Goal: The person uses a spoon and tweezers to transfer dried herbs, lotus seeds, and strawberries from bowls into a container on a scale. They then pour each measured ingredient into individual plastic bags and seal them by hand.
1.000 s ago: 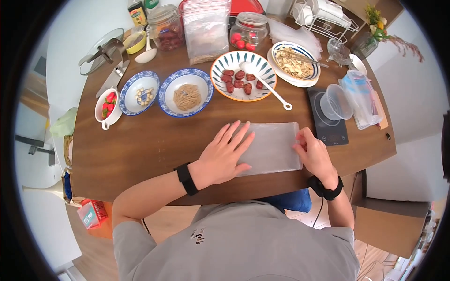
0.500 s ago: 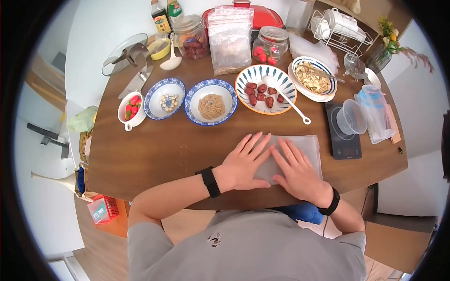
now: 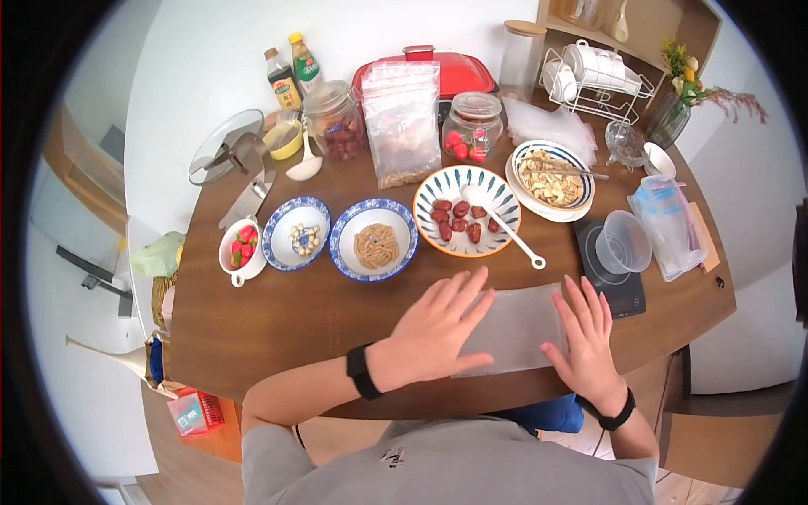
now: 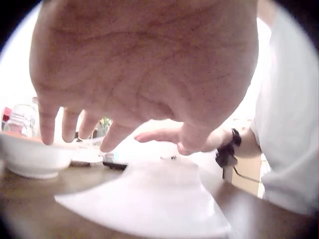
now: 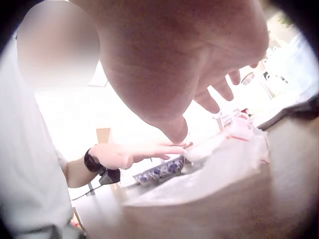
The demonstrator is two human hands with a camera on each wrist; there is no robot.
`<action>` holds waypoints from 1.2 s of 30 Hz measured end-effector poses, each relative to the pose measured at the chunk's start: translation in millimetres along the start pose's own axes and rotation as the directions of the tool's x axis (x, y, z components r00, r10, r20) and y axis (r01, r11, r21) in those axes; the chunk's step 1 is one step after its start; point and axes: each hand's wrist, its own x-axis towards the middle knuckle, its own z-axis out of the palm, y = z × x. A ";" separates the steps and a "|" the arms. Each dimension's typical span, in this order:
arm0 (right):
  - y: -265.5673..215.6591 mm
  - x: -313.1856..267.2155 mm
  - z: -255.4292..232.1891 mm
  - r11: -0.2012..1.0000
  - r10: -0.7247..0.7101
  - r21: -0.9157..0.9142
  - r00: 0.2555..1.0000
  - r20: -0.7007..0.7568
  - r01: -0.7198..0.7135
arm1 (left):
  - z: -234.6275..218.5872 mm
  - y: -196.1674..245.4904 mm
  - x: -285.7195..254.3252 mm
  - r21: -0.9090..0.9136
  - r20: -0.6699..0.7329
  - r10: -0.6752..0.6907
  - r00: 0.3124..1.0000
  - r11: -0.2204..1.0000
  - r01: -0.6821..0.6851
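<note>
A clear, flat plastic bag [image 3: 519, 330] lies on the table near its front edge. My left hand [image 3: 429, 332] is spread over the bag's left end, fingers straight and thumb out. In the left wrist view its palm [image 4: 144, 64] hovers above the bag [image 4: 149, 201]. Over the right end, my right hand [image 3: 589, 352] is spread too, with its fingers pointing forward. The right wrist view shows that palm raised over the bag [image 5: 209, 177], whose sheet bulges up a little. Neither hand grips anything.
Behind the hands stand a bowl of brown sticks [image 3: 374, 273], a plate of red dates [image 3: 429, 240] with a white spoon [image 3: 526, 248], and a bowl of pale slices [image 3: 551, 181]. A black scale [image 3: 627, 299] carrying a plastic tub [image 3: 624, 242] is right of the bag.
The right hand's curled fingers left the bag's right edge, flattened beside the left hand, then moved back right. Both hands now spread farther apart, raised over the bag. The head view has shifted.
</note>
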 end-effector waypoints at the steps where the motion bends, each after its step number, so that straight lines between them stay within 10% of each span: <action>1: -4.8 0.5 -6.3 0.998 0.036 0.056 0.997 -0.072 -0.032 | -19.6 -2.5 9.6 -0.013 -0.103 -0.014 0.995 1.000 0.013; 10: -10.1 -8.8 -7.5 0.857 0.145 0.516 0.956 -0.254 0.007 | -82.3 -210.2 123.3 0.177 -0.526 -0.178 0.831 0.934 0.312; 18: -7.0 -17.0 -5.4 0.781 0.201 0.621 0.966 -0.160 -0.059 | -70.7 -288.1 162.8 0.380 -0.633 -0.207 0.746 0.757 0.532; 36: -18.2 7.1 -26.2 0.811 -0.029 0.571 0.984 -0.177 0.127 | -164.2 -178.6 98.2 0.256 -0.684 0.002 0.730 0.937 0.237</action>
